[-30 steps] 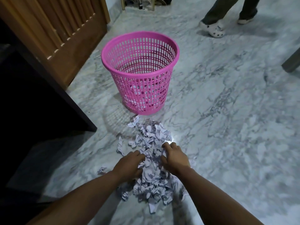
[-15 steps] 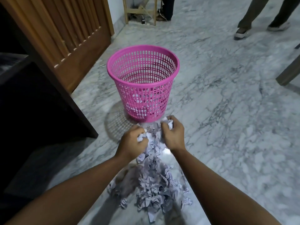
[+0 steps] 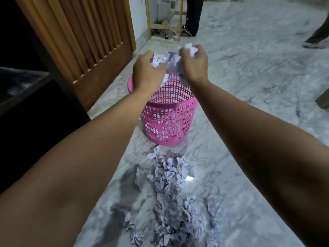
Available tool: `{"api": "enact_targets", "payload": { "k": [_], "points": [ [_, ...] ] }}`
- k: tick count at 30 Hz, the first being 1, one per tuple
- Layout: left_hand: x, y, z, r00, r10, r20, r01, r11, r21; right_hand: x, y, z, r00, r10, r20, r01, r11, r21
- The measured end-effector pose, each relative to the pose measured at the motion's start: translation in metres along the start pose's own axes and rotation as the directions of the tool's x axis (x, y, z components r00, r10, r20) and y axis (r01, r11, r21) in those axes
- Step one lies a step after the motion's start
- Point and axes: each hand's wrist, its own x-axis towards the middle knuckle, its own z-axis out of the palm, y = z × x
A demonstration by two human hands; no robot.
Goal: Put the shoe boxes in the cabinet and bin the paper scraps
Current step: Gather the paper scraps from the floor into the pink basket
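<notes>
Above the pink basket bin [image 3: 169, 113] at the frame's centre, the left hand [image 3: 147, 72] and right hand [image 3: 195, 65] each hold a bunch of crumpled paper scraps [image 3: 159, 59], fingers curled round them. A pile of paper scraps [image 3: 170, 193] lies on the marble floor [image 3: 249, 77] below the bin, toward lower centre. A slatted wooden door [image 3: 85, 38] stands at upper left.
</notes>
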Motion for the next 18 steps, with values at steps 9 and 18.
{"api": "enact_targets", "payload": {
  "k": [9,18],
  "points": [
    [0.006,-0.026,0.035,0.847,-0.256,0.466,-0.029,0.853,0.522,0.015,0.031,-0.011,0.990,0.065,0.127,-0.022,0.948,-0.317],
    [-0.006,-0.049,0.038,0.949,-0.108,0.295,-0.067,0.848,0.526,-0.024,0.110,-0.079,0.947,0.008,-0.321,-0.017,0.999,-0.026]
  ]
}}
